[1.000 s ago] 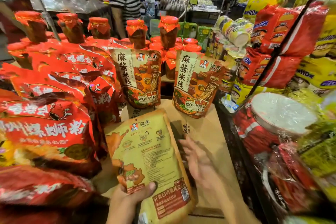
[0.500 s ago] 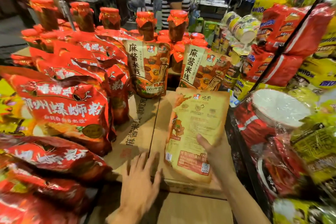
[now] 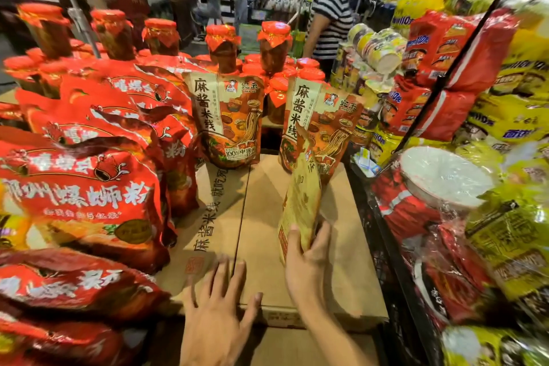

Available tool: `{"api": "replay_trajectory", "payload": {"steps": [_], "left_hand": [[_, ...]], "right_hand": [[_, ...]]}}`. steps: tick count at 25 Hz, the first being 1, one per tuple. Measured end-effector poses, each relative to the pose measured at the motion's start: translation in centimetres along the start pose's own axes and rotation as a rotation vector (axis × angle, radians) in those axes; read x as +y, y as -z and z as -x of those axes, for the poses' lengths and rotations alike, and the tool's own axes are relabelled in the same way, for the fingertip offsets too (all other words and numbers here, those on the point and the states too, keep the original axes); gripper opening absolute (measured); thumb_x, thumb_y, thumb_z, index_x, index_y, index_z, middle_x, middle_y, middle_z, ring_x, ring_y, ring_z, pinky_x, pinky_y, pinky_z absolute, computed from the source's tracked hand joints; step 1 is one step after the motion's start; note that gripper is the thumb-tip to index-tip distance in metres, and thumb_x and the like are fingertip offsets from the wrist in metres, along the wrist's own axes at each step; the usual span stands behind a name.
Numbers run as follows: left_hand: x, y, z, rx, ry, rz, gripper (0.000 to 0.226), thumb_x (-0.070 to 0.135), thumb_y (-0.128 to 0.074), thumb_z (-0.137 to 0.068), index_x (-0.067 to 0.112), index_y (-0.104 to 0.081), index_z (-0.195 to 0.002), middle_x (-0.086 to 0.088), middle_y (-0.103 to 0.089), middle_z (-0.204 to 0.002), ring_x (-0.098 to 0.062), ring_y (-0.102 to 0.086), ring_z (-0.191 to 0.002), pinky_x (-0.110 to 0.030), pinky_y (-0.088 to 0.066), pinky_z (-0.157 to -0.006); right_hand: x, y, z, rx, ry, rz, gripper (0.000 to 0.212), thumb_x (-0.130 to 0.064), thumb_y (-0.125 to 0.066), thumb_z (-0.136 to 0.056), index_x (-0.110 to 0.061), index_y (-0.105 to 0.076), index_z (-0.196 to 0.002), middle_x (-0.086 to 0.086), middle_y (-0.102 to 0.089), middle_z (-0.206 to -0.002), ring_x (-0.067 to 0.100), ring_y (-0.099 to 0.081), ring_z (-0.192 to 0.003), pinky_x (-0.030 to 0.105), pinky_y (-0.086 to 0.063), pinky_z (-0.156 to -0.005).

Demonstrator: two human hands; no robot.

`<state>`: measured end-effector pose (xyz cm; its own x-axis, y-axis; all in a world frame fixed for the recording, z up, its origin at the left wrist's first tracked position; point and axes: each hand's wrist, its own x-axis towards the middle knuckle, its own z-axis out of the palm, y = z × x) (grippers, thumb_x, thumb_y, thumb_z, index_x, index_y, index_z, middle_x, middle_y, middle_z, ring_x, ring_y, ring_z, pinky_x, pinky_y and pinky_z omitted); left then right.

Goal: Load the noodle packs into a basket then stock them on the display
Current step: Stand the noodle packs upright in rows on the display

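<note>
Noodle pack (image 3: pixel 300 202) in the person's right hand (image 3: pixel 306 264) stands nearly on end over the right half of the cardboard box (image 3: pixel 261 232) that serves as the display's base. It is just in front of the right-hand one of two matching packs already standing there (image 3: pixel 322 128), with the other (image 3: pixel 228 122) to its left across a gap. Thumb on the near side and fingers curled behind the lower edge, that hand grips the pack low down. The left hand (image 3: pixel 217 315) holds nothing; its fingers are spread flat on the box's near edge, as if steadying it.

The pack's long axis runs up and down, leaning a little away from the person at the top. It is turned almost edge-on to the camera, so only a narrow sliver of its yellowish printed face shows, looking left; I cannot tell for certain which face that is. The two standing packs show their fronts toward the aisle.

To place it well, I would say the pack needs twisting about its upright axis until its front matches the row, then setting down on its bottom gusset squarely, close against its neighbour so it cannot topple. Gripping so low helps feel the base meet the cardboard. The red pouches (image 3: pixel 89 187) leaning at left and the wire rack (image 3: pixel 386 246) close at right leave little room, so the hand is best lifted straight up afterwards.
</note>
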<state>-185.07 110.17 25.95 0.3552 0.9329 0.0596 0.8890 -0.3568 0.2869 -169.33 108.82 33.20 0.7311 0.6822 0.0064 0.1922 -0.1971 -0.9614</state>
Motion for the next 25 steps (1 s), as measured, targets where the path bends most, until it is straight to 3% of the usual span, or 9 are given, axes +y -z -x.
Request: {"api": "replay_trajectory", "payload": {"steps": [2,4,6,9,13,15,19,22,25], "left_hand": [[0.2,-0.2,0.0,-0.001,0.002,-0.003,0.075,0.074,-0.016,-0.094,0.033,-0.062,-0.137,-0.001,-0.058,-0.145,-0.020,-0.045,-0.127,-0.057,-0.030,-0.107],[0.2,-0.3,-0.1,-0.002,0.009,0.003,0.073,0.073,-0.020,-0.093,0.032,-0.063,-0.136,-0.001,-0.059,-0.144,-0.020,-0.046,-0.126,-0.057,-0.031,-0.107],[0.2,-0.4,-0.1,0.016,0.015,-0.004,0.076,0.074,-0.016,-0.094,0.032,-0.065,-0.134,-0.001,-0.060,-0.143,-0.019,-0.045,-0.126,-0.056,-0.030,-0.108],[0.2,-0.6,-0.1,0.072,0.003,0.018,0.079,0.073,-0.014,-0.094,0.030,-0.068,-0.130,-0.003,-0.062,-0.141,-0.020,-0.047,-0.127,-0.057,-0.031,-0.108],[0.2,-1.1,-0.3,0.152,-0.020,0.021,0.078,0.071,-0.018,-0.094,0.025,-0.072,-0.126,-0.007,-0.064,-0.138,-0.022,-0.049,-0.126,-0.059,-0.033,-0.107],[0.1,-1.4,-0.5,0.181,-0.025,0.019,0.077,0.071,-0.018,-0.094,0.025,-0.071,-0.126,-0.008,-0.064,-0.138,-0.024,-0.050,-0.124,-0.059,-0.033,-0.106],[0.0,-1.8,-0.6,0.193,-0.030,0.010,0.077,0.072,-0.018,-0.093,0.026,-0.068,-0.129,-0.009,-0.063,-0.139,-0.026,-0.051,-0.125,-0.060,-0.032,-0.108],[0.2,-1.8,-0.6,0.196,-0.018,0.000,0.079,0.071,-0.017,-0.093,0.025,-0.072,-0.126,-0.007,-0.063,-0.139,-0.024,-0.052,-0.125,-0.059,-0.031,-0.110],[0.3,-1.7,-0.5,0.212,-0.032,-0.003,0.079,0.071,-0.017,-0.093,0.025,-0.073,-0.124,-0.007,-0.064,-0.138,-0.024,-0.052,-0.125,-0.058,-0.032,-0.109]], "right_hand": [[0.9,1.0,0.3,-0.136,-0.046,-0.025,0.065,-0.034,-0.065,-0.097,-0.021,-0.029,-0.150,0.001,-0.048,-0.142,0.025,-0.047,-0.134,0.007,-0.042,-0.093],[1.9,3.1,-0.4,-0.374,-0.072,-0.157,0.092,-0.036,-0.074,-0.086,-0.036,-0.016,-0.157,0.000,-0.041,-0.157,0.029,-0.039,-0.144,0.036,-0.034,-0.119],[3.3,6.2,-2.8,-0.584,-0.031,-0.439,0.088,-0.020,-0.075,-0.079,-0.055,-0.032,-0.147,-0.001,-0.044,-0.156,0.030,-0.037,-0.147,0.051,-0.030,-0.120],[2.7,9.2,-7.3,-0.710,-0.114,-0.756,0.106,-0.021,-0.082,-0.068,-0.028,-0.027,-0.159,0.009,-0.039,-0.160,0.031,-0.030,-0.151,0.053,-0.022,-0.123],[0.0,7.6,-13.7,-0.881,-0.083,-0.403,0.117,-0.008,-0.092,-0.060,-0.021,-0.027,-0.156,0.016,-0.045,-0.152,0.028,-0.052,-0.137,0.042,-0.052,-0.103],[-1.0,6.4,-15.5,-0.995,-0.135,-0.240,0.118,-0.004,-0.091,-0.057,-0.025,-0.029,-0.155,0.011,-0.048,-0.149,0.028,-0.053,-0.135,0.039,-0.054,-0.099],[0.0,4.1,-16.5,-1.027,-0.199,-0.247,0.107,-0.007,-0.087,-0.069,-0.027,-0.030,-0.157,0.007,-0.052,-0.150,0.023,-0.052,-0.136,0.039,-0.052,-0.104],[1.1,3.5,-15.3,-0.909,-0.175,-0.319,0.115,-0.034,-0.101,-0.048,-0.029,-0.044,-0.148,0.006,-0.060,-0.142,0.024,-0.054,-0.134,0.045,-0.047,-0.109],[1.4,3.3,-13.1,-0.789,-0.072,-0.376,0.101,-0.046,-0.098,-0.049,-0.022,-0.052,-0.135,0.005,-0.071,-0.127,0.024,-0.065,-0.122,0.038,-0.054,-0.098]]}}
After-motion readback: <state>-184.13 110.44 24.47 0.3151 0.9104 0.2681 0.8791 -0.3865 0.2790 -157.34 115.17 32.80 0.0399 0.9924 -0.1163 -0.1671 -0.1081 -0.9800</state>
